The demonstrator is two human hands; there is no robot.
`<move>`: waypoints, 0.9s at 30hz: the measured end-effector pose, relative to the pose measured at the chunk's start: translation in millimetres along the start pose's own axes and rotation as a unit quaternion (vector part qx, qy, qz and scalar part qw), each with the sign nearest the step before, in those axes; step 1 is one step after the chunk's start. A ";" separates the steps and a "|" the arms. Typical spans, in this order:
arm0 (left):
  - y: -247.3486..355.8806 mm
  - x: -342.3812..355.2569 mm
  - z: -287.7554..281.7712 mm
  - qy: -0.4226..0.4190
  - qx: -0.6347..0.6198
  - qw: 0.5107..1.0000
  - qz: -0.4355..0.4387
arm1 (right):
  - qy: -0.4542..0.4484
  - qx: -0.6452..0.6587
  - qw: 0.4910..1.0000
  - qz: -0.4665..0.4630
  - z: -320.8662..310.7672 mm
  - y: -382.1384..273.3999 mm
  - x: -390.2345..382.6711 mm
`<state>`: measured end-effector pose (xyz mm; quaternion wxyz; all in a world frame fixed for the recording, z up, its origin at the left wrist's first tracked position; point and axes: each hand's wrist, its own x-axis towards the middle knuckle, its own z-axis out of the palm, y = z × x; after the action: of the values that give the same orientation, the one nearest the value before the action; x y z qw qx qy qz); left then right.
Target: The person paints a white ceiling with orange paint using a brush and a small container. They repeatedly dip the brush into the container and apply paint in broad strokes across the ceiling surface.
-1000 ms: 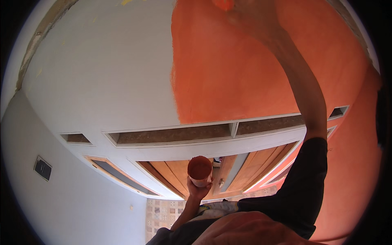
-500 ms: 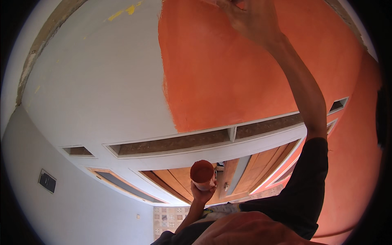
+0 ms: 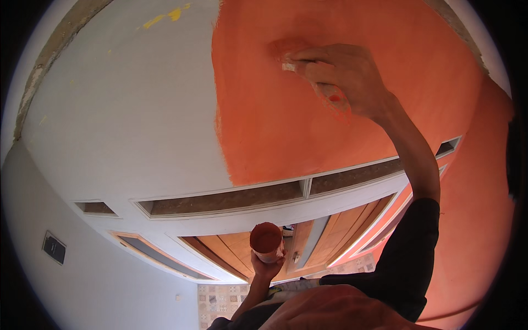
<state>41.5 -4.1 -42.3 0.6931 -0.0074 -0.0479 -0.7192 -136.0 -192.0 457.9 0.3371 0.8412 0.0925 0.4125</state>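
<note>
My right hand point(image 3: 352, 77) is raised against the orange-painted wall point(image 3: 258, 126), closed round a paintbrush point(image 3: 288, 66) whose bristles are at a darker, wet-looking patch of orange. Orange paint marks the brush's handle. Lower down, my left hand point(image 3: 265, 264) grips an upright cup point(image 3: 267, 239) with reddish-orange paint inside. The orange paint ends in a ragged edge against the white wall point(image 3: 137, 110), which carries yellow smears near its top.
Vent openings point(image 3: 220, 201) run across the wall above wooden double doors point(image 3: 352, 225). A narrow window point(image 3: 159, 253) is left of them. A dark plaque point(image 3: 54, 247) hangs on the left wall. Patterned floor tiles point(image 3: 220, 302) show below.
My right hand and brush have come down from the top edge to the upper middle of the orange area. The view has shifted slightly, with the doors and cup sitting lower in frame.
</note>
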 end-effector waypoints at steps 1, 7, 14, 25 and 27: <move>1.2 1.9 0.2 -0.005 -0.002 1.000 -0.002 | 0.016 0.041 0.999 0.026 -3.6 -3.6 -1.6; 0.0 5.0 -0.5 -0.017 -0.019 0.999 -0.030 | 0.147 0.003 0.987 -0.070 -3.8 24.1 30.2; -0.8 11.7 -9.6 -0.041 -0.026 0.998 -0.045 | 0.159 -0.023 0.983 -0.093 12.9 66.4 14.2; -5.7 6.6 -8.7 -0.022 0.001 0.999 -0.047 | 0.284 -0.149 0.939 0.127 -26.0 47.1 -84.6; -6.4 6.2 -8.2 -0.031 0.005 0.999 -0.044 | 0.394 -0.110 0.905 0.121 -30.1 51.9 -83.6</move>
<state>35.3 -10.7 -50.3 0.6586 -0.0245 -0.0733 -0.7485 -218.8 -252.7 451.5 0.3111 0.5728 0.0693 0.7552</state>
